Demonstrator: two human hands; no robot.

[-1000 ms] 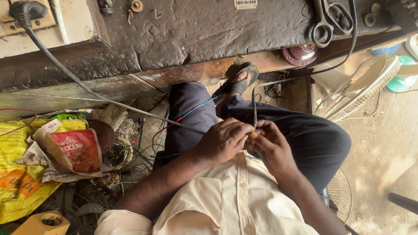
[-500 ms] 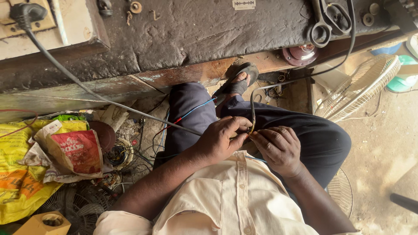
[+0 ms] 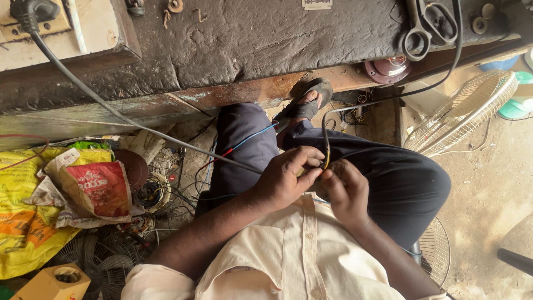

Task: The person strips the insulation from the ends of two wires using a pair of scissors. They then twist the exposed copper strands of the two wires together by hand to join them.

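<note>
the left hand and the right hand met over the person's lap, fingertips touching. both were pinched together on the end of a thin black cable, where a bit of yellow showed between the fingers. from the hands the cable rose, bent over and ran to the right and up toward the dark worktop at the far side.

the hands sat over dark trousers, just beyond the cream shirt. a thicker grey cable crossed the left knee and climbed to a black plug at the far left corner. thin red and blue wires lay across the same knee. a sandalled foot rested beneath the worktop's rusty edge.

on the worktop, far right, lay a pair of scissors. to the right stood a pale fan guard. on the floor at the left lay a yellow bag, a crumpled red packet and tangled wire coils.
</note>
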